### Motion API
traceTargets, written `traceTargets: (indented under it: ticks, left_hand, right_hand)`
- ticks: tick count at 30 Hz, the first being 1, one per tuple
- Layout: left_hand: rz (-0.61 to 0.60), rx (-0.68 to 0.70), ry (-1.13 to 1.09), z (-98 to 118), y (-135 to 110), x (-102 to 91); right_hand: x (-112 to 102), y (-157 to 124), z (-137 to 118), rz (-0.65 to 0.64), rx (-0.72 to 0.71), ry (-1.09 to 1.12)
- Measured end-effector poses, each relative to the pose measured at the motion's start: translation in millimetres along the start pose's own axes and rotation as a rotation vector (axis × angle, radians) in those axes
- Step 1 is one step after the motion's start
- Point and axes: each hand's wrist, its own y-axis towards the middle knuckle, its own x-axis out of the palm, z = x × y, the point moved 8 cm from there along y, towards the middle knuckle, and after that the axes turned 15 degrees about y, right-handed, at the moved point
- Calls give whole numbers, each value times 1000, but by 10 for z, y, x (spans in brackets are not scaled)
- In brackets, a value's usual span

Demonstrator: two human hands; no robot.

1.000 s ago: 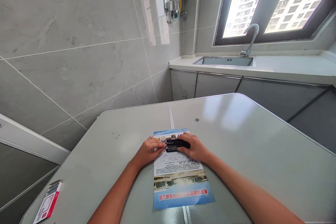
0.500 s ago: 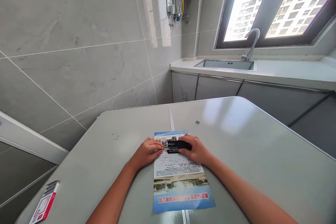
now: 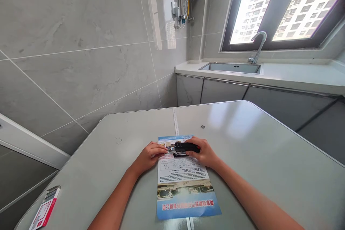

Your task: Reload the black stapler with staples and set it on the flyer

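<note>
The right hand [image 3: 205,153] gripped a black stapler [image 3: 185,147] over the far part of a printed leaflet [image 3: 183,172] on the tabletop [image 3: 242,151], while the left hand [image 3: 150,155], fingertips close together, lay over the leaflet's left edge near the stapler, whether pinching anything I could not tell.

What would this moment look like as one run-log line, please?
right hand: holds stapler | left hand: near stapler's front | leaflet: on table, beneath stapler
</note>
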Motion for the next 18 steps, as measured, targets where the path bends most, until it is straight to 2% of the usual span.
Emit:
traceTargets:
  ticks: [4, 7, 13, 18]
  left_hand:
    - [70, 15, -39, -5, 3, -30]
    - [76, -2, -87, 20, 9, -14]
    - [-10, -268, -257, 24, -10, 122]
    - [-3, -263, -282, 72, 15, 125]
  right_hand:
    - [3, -4, -20, -19, -17, 50]
    - [33, -5, -47, -30, -34, 86]
    - [269, -20, -178, -130, -81, 111]
    - [391, -43, -310, -137, -132, 97]
